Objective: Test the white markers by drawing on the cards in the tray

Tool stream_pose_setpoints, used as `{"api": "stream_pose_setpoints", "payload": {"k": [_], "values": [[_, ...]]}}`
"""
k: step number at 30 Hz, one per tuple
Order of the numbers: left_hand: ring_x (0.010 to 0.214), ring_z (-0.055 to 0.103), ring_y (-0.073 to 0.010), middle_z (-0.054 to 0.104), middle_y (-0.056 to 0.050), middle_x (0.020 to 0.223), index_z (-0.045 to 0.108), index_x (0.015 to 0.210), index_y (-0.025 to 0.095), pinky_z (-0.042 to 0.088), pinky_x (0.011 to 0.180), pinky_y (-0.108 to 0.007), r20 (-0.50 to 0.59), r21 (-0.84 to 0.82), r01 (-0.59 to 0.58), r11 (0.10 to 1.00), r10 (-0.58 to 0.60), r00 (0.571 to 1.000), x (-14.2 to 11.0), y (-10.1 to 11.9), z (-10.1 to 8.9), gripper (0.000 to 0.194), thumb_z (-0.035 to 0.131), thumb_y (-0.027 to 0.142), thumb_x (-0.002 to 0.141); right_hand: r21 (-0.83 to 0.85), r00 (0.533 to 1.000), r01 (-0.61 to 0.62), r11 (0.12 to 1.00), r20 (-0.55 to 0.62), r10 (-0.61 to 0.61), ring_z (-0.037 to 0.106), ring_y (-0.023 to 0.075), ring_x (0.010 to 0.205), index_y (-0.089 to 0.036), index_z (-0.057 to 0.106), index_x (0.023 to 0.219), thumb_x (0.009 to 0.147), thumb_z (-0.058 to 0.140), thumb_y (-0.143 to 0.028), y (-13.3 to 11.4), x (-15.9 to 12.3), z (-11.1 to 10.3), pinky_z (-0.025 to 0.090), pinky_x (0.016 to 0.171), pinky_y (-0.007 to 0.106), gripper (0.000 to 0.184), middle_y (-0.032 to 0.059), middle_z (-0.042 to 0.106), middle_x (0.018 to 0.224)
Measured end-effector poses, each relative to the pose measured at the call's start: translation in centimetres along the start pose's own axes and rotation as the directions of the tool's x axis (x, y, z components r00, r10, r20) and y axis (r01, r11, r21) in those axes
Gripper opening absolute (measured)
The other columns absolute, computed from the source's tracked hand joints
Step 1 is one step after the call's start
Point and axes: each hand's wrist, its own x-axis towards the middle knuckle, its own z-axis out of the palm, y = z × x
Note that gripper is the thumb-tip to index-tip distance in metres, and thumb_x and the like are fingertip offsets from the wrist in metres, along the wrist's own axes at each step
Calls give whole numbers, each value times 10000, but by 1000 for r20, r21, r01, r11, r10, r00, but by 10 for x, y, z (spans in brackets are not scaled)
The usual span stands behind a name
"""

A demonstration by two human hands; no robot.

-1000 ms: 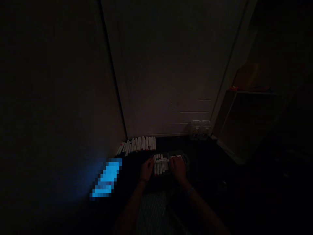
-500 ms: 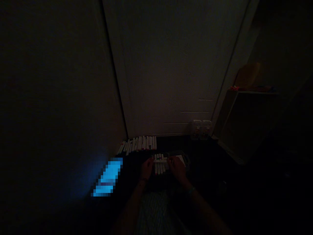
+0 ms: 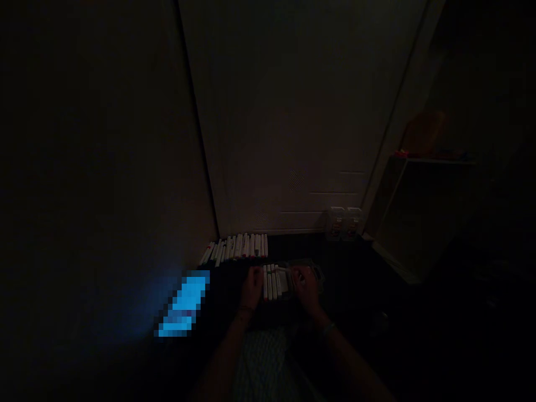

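A transparent case point(image 3: 320, 273) lies open on the dark surface. Several white markers point(image 3: 270, 283) with coloured ends stand side by side in its left part. My right hand point(image 3: 305, 287) is closed on a white marker point(image 3: 283, 270), which points left across the upper part of the case. At the case's left edge, my left hand point(image 3: 252, 287) has its fingers curled in next to the row. Whatever those fingers hold, if anything, is too dark to make out.
Behind the case, more white markers point(image 3: 238, 247) lie in a row along the wall. Two clear packages point(image 3: 344, 224) stand at the back right. To the left glows a blurred blue screen point(image 3: 184, 306). A cabinet point(image 3: 431, 206) stands on the right. The scene is very dim.
The marker was level between both hands over the row; now it is with my right hand, tilted, its left end away from my left hand. My right hand shifted slightly right.
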Motion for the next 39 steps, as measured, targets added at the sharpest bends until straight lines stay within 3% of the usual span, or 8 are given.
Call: {"api": "stream_pose_setpoints", "payload": {"k": [3,5,8,12,16,19,30,39], "values": [[712,591,-149,625,-22,799,506,965,196,443,637,-251,60,62,-54,997,50,997,-1,-2,2,336,404,470,799,-8,994,-73,997,-80,72,555,172,852,-188,609,942,879,435,-299,3,0,-1,412,752,284,216,57,623,917],[677,570,-142,600,-7,743,520,949,198,432,632,-249,95,173,-114,978,99,991,-2,-2,2,318,408,458,804,-16,996,-70,997,-63,69,559,173,843,-190,617,936,870,449,-302,5,0,1,412,752,283,212,55,627,907],[714,547,-153,568,-7,731,553,944,212,418,682,-273,106,389,-211,897,184,977,-3,0,1,289,437,434,800,-19,999,-26,999,27,27,565,165,839,-204,627,938,853,477,-288,6,-1,5,414,751,270,191,42,633,902],[933,506,-193,597,-32,961,565,1009,250,385,810,-337,134,533,-306,789,279,951,-8,6,0,273,458,395,804,-62,979,82,995,191,-69,560,161,849,-231,628,928,804,555,-280,2,-4,8,407,750,256,152,17,635,885],[1104,412,-206,536,3,1201,538,1121,329,332,901,-381,203,558,-382,737,325,924,-11,6,2,315,447,386,824,-136,933,186,973,336,-132,545,152,776,-240,626,883,783,591,-310,-6,-6,6,389,718,253,127,-2,627,793],[1153,369,-208,508,29,1259,534,1140,367,303,933,-399,219,572,-389,722,323,921,-11,3,3,321,450,368,830,-178,916,239,955,367,-161,529,152,782,-233,621,834,794,580,-299,-7,-6,7,365,762,268,88,-7,627,780],[1132,393,-216,557,23,1214,572,1101,357,292,925,-417,234,536,-362,763,277,932,-10,6,3,306,451,317,823,-203,918,228,952,371,-141,513,164,795,-225,597,798,772,586,-238,-4,-5,6,375,710,256,31,-8,607,753],[1094,441,-215,601,-10,1143,604,1046,314,272,913,-403,177,545,-353,760,308,935,-13,19,-1,282,406,337,845,-243,929,177,954,362,-80,528,150,739,-267,598,986,800,550,-246,-6,-6,5,393,663,236,193,8,555,788]]}}
